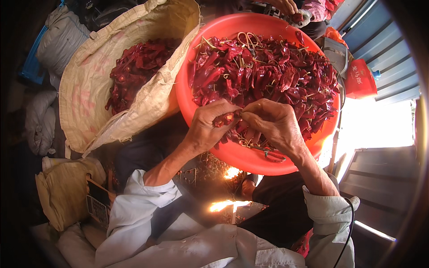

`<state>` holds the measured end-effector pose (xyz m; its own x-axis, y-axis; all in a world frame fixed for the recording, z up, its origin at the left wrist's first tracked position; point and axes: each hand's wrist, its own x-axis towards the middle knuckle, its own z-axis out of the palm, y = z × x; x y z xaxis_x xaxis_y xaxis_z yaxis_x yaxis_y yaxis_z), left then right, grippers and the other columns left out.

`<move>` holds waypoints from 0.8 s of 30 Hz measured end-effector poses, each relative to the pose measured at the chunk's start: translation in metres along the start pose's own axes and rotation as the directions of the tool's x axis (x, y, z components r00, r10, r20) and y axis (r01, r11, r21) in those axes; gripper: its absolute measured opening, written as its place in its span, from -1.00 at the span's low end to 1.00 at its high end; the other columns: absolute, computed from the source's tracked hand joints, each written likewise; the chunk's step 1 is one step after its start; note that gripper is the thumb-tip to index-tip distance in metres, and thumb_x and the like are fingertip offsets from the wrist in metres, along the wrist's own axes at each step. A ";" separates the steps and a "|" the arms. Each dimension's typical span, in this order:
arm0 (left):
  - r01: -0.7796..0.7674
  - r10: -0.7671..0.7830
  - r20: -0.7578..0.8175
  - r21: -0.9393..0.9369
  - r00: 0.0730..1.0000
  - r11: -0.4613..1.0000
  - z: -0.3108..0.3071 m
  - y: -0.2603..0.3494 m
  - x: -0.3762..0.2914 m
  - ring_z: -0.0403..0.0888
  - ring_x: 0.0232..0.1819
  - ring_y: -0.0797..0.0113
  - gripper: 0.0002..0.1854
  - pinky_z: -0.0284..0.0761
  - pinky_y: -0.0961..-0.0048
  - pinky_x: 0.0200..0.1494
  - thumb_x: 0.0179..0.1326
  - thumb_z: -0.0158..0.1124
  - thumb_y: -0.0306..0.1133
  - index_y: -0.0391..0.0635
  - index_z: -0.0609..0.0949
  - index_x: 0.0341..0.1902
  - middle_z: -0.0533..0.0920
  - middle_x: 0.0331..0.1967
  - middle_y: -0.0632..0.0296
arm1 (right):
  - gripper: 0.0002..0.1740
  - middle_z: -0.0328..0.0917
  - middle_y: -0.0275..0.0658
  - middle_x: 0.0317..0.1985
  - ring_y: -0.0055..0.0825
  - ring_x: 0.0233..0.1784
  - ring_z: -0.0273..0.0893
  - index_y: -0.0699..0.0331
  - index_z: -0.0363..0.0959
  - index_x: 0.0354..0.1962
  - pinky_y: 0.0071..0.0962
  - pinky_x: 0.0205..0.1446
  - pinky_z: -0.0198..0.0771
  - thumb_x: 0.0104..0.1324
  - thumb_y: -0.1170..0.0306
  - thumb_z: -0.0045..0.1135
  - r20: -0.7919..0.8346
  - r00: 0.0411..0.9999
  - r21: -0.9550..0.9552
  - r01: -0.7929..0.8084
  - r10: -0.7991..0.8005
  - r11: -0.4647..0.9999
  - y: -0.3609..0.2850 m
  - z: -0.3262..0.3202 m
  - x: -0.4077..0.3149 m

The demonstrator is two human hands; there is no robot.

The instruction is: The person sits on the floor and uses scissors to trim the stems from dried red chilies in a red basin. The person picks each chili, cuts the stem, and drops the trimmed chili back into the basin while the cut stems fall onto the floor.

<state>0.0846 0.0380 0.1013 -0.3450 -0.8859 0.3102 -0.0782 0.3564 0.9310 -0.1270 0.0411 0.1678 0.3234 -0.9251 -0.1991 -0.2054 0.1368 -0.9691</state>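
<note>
Several dried red chili peppers (224, 120) are bunched in my left hand (211, 124), their ends facing up. My right hand (273, 122) meets it from the right, with thumb and index finger pinched at the edge of the bunch; the pinched bit is too small to make out, perhaps a stem. Both hands are over the near side of a large red plastic basin (239, 160). Dried red chilies with pale stems (261, 73) fill the basin. A pair of scissors with pale handles (248, 39) lies on the far part of the heap.
Left of the basin a woven sack (87, 97) gapes wide, with more chilies (140, 67) inside. Another person's hands (296, 15) work at the basin's far rim. A red bag (360, 80) is at the right by a corrugated metal wall (385, 40). Stem scraps (214, 164) litter the floor.
</note>
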 end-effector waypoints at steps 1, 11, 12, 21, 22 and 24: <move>-0.008 0.008 0.007 0.028 1.000 1.000 0.000 0.000 -0.001 0.67 -0.34 0.54 -0.70 0.60 0.58 -0.40 0.25 0.36 -0.71 -0.24 0.68 0.04 0.66 -0.24 0.25 | -0.79 0.62 -0.28 -0.52 -0.64 -0.50 0.58 0.44 0.60 -0.22 -0.54 -0.41 0.48 0.45 0.41 0.15 0.006 1.000 -0.022 0.000 0.000 1.000 0.000 0.000 0.000; -0.130 0.109 0.082 0.327 0.991 0.936 0.002 0.001 -0.005 0.71 -0.22 0.25 -0.54 0.60 0.39 -0.18 0.02 0.38 -0.79 -0.27 0.70 0.06 0.67 -0.25 0.12 | -0.90 0.66 -0.27 -0.48 -0.64 -0.48 0.65 0.42 0.52 -0.24 -0.56 -0.43 0.57 0.44 0.52 0.17 0.054 0.998 -0.152 -0.002 0.010 0.988 0.003 0.001 -0.002; -0.150 0.127 0.088 0.355 0.988 0.923 0.002 0.000 -0.006 0.71 -0.22 0.24 -0.52 0.61 0.38 -0.20 -0.01 0.38 -0.80 -0.27 0.70 0.06 0.67 -0.25 0.11 | -0.92 0.65 -0.26 -0.49 -0.63 -0.49 0.65 0.42 0.50 -0.23 -0.55 -0.44 0.57 0.44 0.53 0.16 0.052 0.999 -0.161 0.009 -0.001 0.987 0.004 0.002 -0.003; -0.146 0.148 0.003 0.189 0.989 0.971 0.006 -0.006 -0.005 0.72 -0.28 0.25 -0.54 0.63 0.38 -0.30 -0.02 0.42 -0.74 -0.22 0.69 0.04 0.63 -0.28 0.14 | -0.86 0.58 -0.21 -0.51 -0.51 -0.52 0.66 0.42 0.40 -0.28 -0.45 -0.47 0.59 0.33 0.50 0.17 0.042 0.998 -0.078 -0.041 0.044 0.996 0.003 0.005 0.001; -0.109 0.109 0.004 0.146 0.994 0.983 0.006 -0.003 -0.005 0.72 -0.29 0.30 -0.55 0.64 0.43 -0.33 0.03 0.39 -0.75 -0.22 0.69 0.05 0.64 -0.27 0.16 | -0.86 0.58 -0.21 -0.51 -0.52 -0.53 0.65 0.41 0.40 -0.29 -0.46 -0.47 0.58 0.33 0.50 0.17 0.041 0.998 -0.048 -0.050 0.052 0.998 0.003 0.006 0.001; -0.032 0.031 0.013 0.056 0.999 0.998 0.004 0.005 -0.006 0.72 -0.31 0.41 -0.59 0.65 0.52 -0.38 0.12 0.34 -0.78 -0.23 0.69 0.07 0.64 -0.25 0.21 | -0.87 0.58 -0.22 -0.52 -0.53 -0.53 0.64 0.39 0.40 -0.29 -0.47 -0.48 0.57 0.34 0.49 0.17 0.038 0.997 0.011 -0.071 0.070 0.997 0.003 0.007 0.000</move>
<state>0.0825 0.0464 0.1031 -0.3591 -0.8706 0.3363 -0.1192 0.4001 0.9087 -0.1212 0.0440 0.1643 0.3427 -0.8992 -0.2720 -0.2176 0.2056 -0.9541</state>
